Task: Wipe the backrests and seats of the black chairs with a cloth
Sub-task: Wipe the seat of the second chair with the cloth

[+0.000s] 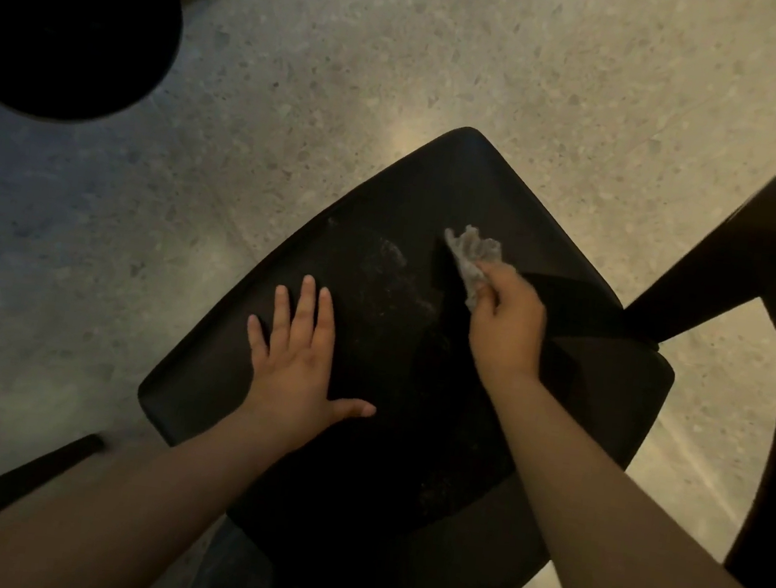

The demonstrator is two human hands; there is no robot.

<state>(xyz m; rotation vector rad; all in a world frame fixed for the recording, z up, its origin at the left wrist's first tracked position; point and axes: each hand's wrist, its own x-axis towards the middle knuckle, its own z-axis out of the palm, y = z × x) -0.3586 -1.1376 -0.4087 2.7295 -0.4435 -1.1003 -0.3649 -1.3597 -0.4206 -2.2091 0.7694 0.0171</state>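
Head view, black chair seat (pixel 413 394) in the middle, dusty, left hand (pixel 299 361) flat on it with fingers (pixel 309 303) spread wide, right hand (pixel 509 323) pinching a grey cloth (pixel 471 255) on the seat, speckled floor (pixel 406 51) below

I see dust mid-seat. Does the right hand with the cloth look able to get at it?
Probably yes: the right hand holds the cloth on the seat right beside the dusty patch, with nothing between them; the left hand rests flat on the seat to its left.
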